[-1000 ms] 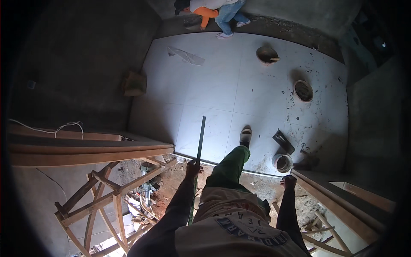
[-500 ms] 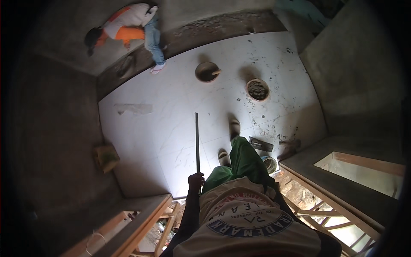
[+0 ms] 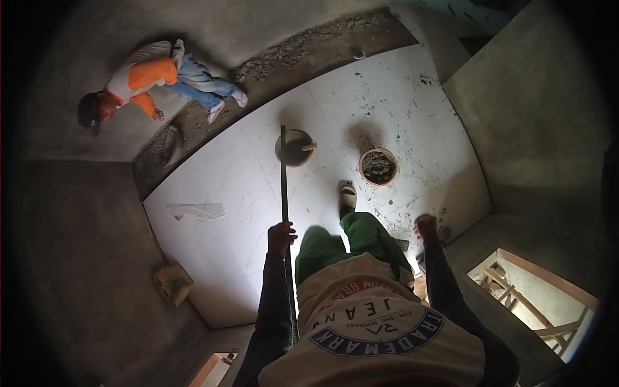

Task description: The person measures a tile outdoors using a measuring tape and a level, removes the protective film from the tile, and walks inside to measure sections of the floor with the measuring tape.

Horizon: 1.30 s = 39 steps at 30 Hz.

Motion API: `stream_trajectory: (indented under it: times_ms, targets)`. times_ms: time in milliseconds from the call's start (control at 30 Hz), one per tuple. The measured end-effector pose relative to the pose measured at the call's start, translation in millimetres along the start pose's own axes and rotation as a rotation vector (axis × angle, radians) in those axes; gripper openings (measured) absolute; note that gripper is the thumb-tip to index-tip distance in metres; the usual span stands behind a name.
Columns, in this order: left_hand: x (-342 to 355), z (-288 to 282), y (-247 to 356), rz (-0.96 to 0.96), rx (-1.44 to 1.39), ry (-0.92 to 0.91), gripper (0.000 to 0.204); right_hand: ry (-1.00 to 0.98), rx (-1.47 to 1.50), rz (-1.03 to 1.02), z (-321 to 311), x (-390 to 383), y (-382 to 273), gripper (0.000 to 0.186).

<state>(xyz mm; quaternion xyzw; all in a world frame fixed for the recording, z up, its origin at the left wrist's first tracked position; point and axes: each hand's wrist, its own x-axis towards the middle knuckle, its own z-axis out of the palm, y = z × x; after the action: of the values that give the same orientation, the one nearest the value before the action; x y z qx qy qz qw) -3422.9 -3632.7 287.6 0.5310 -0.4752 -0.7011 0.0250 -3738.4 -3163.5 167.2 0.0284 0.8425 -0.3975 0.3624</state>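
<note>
My left hand (image 3: pixel 281 238) grips a long, thin, dark green bar (image 3: pixel 284 184), which points away from me over the white tiled floor (image 3: pixel 232 251). From this view the bar's far end overlaps a round tub with a handled tool (image 3: pixel 301 153). My right hand (image 3: pixel 425 227) is raised at my right with its fingers curled; whether it holds anything is hidden. Ahead of me sits a second tub filled with grey mortar (image 3: pixel 378 166). A sandaled foot of mine (image 3: pixel 347 198) is on the tiles, and a dark flat tool (image 3: pixel 403 245) is partly hidden beside my green trouser leg.
A co-worker (image 3: pixel 148 77) in orange sleeves stands by the far wall on a rough dirt strip (image 3: pixel 277 55). A thin plastic scrap (image 3: pixel 196 210) lies on the tiles, a yellowish bag (image 3: pixel 173 284) by the left wall. Wood-framed openings (image 3: pixel 529 284) flank me below.
I have moved from the doorway onto the tiles, with the bar still in my left hand. My right hand has come back into view. The co-worker has moved left along the far wall.
</note>
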Motion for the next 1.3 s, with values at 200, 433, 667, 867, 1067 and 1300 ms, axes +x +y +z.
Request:
stream_trajectory:
  times_ms: [200, 433, 667, 867, 1067, 1300]
  targets:
    - [97.2, 33.8, 75.6, 0.061, -0.045, -0.161, 0.024, 0.178, 0.106, -0.023, -35.8, 67.9, -151.4, 0.015]
    - [243.5, 64.2, 152.1, 0.017, -0.068, -0.311, 0.022, 0.041, 0.108, 0.283, -28.9, 88.4, -88.2, 0.021]
    - [434.1, 66.5, 197.0, 0.042, 0.322, -0.223, 0.017, -0.241, -1.430, -0.135, 24.2, 89.3, -133.3, 0.015]
    - [529.5, 78.0, 266.2, -0.062, 0.374, -0.333, 0.021, -0.186, -1.524, -0.105, 42.7, 136.5, -255.0, 0.010]
    - [575.0, 102.5, 354.0, -0.153, 0.245, -0.234, 0.018, 0.280, 0.144, 0.294, 27.9, 231.0, -355.8, 0.012]
    - [592.5, 116.8, 407.5, -0.216, 0.124, -0.243, 0.024, 0.364, -0.746, -0.376, 26.1, 287.1, -319.8, 0.014]
